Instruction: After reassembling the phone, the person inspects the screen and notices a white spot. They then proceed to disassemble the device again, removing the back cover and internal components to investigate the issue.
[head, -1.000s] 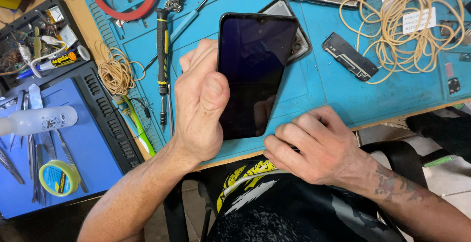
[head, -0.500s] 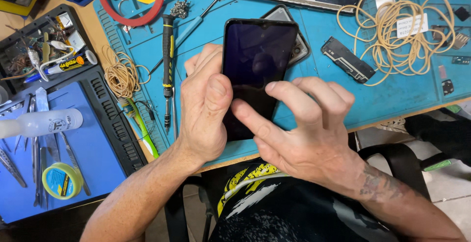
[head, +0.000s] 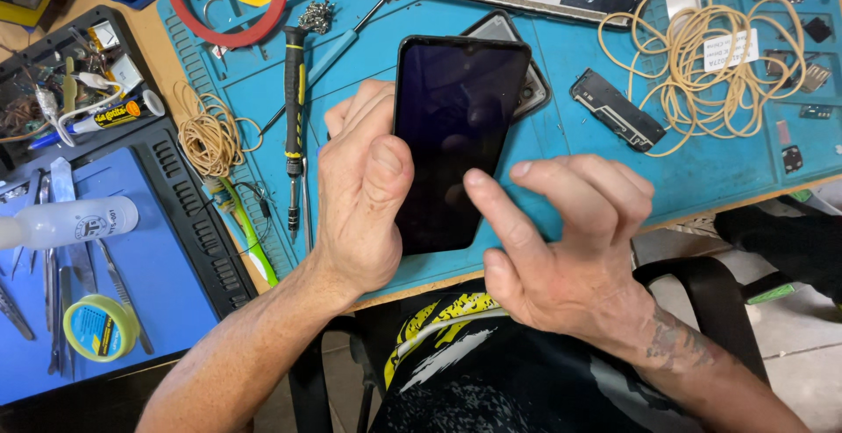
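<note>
Phone (head: 456, 135) with a dark, blank screen stands face up over the near edge of the blue mat (head: 702, 170) on the bench, its long axis running from the person's body toward the far side, the top end pointing away and leaning a little to the right. Left hand (head: 364, 192) has its grip closed on the phone's left edge, thumb lying on the glass and fingers curled behind. Right hand (head: 561, 236) is not gripping anything: its fingers are loosely bent and the thumb tip touches the lower right part of the screen.

Just behind the phone's top corner a second phone part (head: 526, 64) peeks out. Right of it lies a small black rectangular part (head: 617, 109), then a loose heap of tan rubber bands (head: 702, 64) with a white paper label (head: 732, 50) among them. Left of the hand lies a black-and-yellow screwdriver (head: 294, 108), pointing toward the person, beside a smaller bundle of bands (head: 209, 139). Farther left are a white squeeze bottle (head: 66, 222) with a round printed mark lying on its side, a yellow-and-black glue tube (head: 118, 115), and a yellow roll of tape (head: 99, 328) with a teal face.
</note>
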